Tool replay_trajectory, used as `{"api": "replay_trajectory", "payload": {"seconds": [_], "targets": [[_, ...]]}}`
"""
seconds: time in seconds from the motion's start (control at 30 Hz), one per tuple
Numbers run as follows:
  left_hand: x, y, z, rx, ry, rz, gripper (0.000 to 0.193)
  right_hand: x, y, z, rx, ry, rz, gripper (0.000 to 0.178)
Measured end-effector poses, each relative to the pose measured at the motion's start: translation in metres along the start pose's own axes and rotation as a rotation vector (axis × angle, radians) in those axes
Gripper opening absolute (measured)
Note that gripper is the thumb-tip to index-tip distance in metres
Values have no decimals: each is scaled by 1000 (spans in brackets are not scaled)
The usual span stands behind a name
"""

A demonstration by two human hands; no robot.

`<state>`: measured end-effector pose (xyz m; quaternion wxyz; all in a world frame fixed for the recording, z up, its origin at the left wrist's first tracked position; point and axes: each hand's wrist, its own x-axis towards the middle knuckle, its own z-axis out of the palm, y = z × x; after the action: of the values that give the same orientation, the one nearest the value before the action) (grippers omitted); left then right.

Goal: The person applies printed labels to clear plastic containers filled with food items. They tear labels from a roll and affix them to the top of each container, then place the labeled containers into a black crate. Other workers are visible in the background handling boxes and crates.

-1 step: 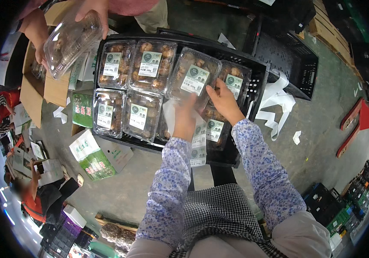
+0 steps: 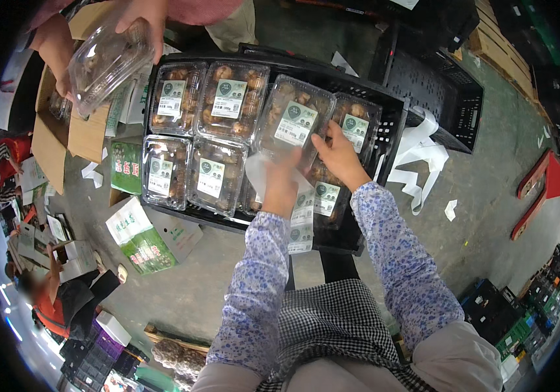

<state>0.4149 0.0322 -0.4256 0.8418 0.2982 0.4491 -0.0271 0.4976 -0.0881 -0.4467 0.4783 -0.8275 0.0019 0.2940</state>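
A clear plastic clamshell box with a white and green label lies slightly askew in a black crate, overlapping its neighbours. My right hand holds its right edge, thumb on the lid and fingers at the side. Over its near end is my left hand, its fingertips blurred. From that hand hangs a strip of printed labels, with pale backing showing on its left. Other labelled clamshells fill the crate in two rows, with brown, mushroom-like pieces inside. Part of the near row is hidden beneath my hands.
At the upper left, another person's hands hold an unlabelled clamshell above an open cardboard box. Crumpled white backing strip hangs by the crate's right side. Behind it stands another black crate. A red metal frame is farther right.
My left hand has dropped very slightly toward me, and the askew clamshell has shifted a little. The other person's clamshell has moved slightly.
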Motion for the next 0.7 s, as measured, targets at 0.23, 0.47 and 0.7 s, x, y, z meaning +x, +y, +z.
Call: {"api": "replay_trajectory", "payload": {"seconds": [0.23,0.47,0.7], "targets": [[-82,-2,0,-96,-7,-27,55,38,6,-13,-164,75,-166,64],[-204,2,-52,-343,-95,-57,64,-118,-1,-19,472,-212,56,35],[-263,49,-96,-350,-87,115,63,-235,-79,27,125,-1006,-135,28]]}}
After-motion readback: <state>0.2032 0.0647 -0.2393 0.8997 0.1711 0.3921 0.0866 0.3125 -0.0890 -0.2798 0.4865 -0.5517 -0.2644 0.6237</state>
